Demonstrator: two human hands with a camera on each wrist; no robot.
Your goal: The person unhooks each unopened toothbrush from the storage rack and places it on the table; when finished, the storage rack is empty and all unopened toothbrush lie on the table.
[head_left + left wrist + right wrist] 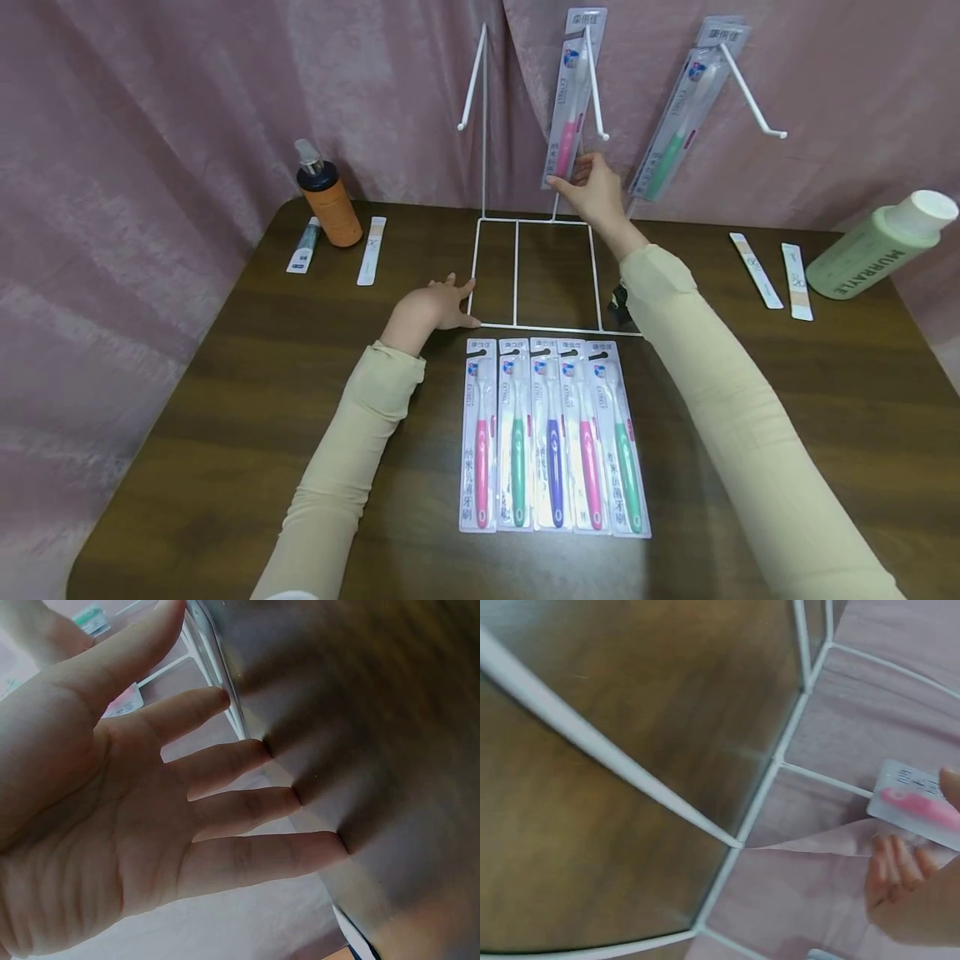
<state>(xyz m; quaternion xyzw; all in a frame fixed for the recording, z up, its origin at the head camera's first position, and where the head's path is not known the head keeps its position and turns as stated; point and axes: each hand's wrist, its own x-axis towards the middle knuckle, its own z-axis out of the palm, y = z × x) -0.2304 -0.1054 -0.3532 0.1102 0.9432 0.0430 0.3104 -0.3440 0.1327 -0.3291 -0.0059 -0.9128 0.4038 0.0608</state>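
Note:
A packaged pink toothbrush (562, 121) hangs from the middle hook of a white wire rack (516, 275). My right hand (597, 196) pinches the lower end of this pack between thumb and fingers; the right wrist view also shows the pack's pink end (915, 801) at the hand. Low at the rack's front left corner is my left hand (431, 312), its thumb at the base wire. In the left wrist view its straight fingers (247, 855) touch the dark table. Packs with a green toothbrush (678, 125) hang on the right hook, and the left hook (472, 79) holds nothing.
Several packaged toothbrushes (517, 433) lie in a row before the rack. An orange spray bottle (330, 204), a small tube (303, 246) and a slim packet (371, 250) are at left. Two slim packets (797, 282) and a tilted green bottle (862, 254) are at right. A pink curtain hangs behind.

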